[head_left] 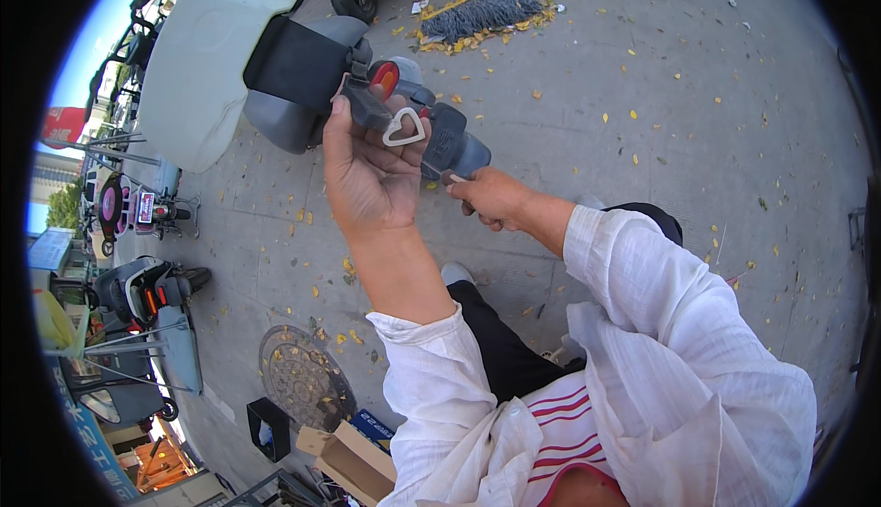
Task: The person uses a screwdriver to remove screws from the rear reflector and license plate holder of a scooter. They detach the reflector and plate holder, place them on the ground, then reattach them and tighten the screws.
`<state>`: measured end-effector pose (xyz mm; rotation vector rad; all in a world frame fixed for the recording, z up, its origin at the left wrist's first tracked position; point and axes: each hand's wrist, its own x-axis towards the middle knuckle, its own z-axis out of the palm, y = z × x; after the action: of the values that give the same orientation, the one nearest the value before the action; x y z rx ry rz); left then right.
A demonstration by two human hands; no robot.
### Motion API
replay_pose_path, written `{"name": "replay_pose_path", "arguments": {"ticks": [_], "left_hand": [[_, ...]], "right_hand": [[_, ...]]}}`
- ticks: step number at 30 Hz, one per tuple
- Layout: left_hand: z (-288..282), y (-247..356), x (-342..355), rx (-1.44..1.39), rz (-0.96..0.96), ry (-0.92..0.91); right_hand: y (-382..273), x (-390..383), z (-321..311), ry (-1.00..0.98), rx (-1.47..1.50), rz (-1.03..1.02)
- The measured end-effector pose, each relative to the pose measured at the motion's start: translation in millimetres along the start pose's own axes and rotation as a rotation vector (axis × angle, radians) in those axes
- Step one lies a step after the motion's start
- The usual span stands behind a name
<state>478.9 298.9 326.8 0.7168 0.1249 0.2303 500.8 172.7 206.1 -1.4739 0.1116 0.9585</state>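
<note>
My left hand is raised and closed around a dark grey part at the handlebar of a grey scooter, just below a red button. A white heart-shaped ring hangs by my fingers. My right hand is closed around the end of the dark handlebar grip. A pale windshield rises to the left of the handlebar. Both forearms wear white sleeves.
Grey pavement scattered with yellow leaves lies all around. A broom with a yellow handle lies at the top. A round manhole cover, a black bin and cardboard boxes are lower left. Parked scooters stand at the left.
</note>
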Motion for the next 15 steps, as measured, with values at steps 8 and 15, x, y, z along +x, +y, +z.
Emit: {"name": "replay_pose_path", "arguments": {"ticks": [8,15], "left_hand": [[-0.9,3.6,1.4,-0.184,-0.099,-0.119],[6.4,-14.3,1.1,0.238,0.183,0.130]], "right_hand": [[2.1,3.6,-0.3,0.005,-0.010,-0.004],[3.7,4.6,-1.8,0.001,-0.014,-0.007]]}}
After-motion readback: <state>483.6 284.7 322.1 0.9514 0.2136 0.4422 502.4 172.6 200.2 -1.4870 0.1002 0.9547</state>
